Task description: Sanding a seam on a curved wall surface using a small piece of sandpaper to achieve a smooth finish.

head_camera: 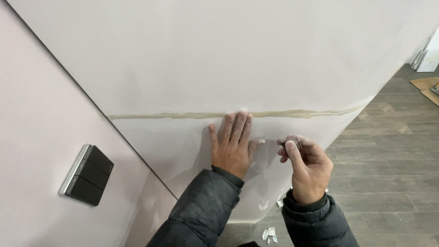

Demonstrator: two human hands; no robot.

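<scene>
The left hand (233,145) lies flat and open on the white wall (256,55), its fingertips touching the beige seam line (183,115) just above. Right of it, free space. The right hand (307,164) is closed, pinching a small dark piece (290,144).

We saw a plain white wall (256,55) crossed by 1 beige tape strip (283,114). The side wall (32,151) was pale pink, its switch (88,175) black with a silver frame. The floor (388,160) showed grey-brown wood-grain planks, and the sleeves (201,210) were dark grey.
</scene>
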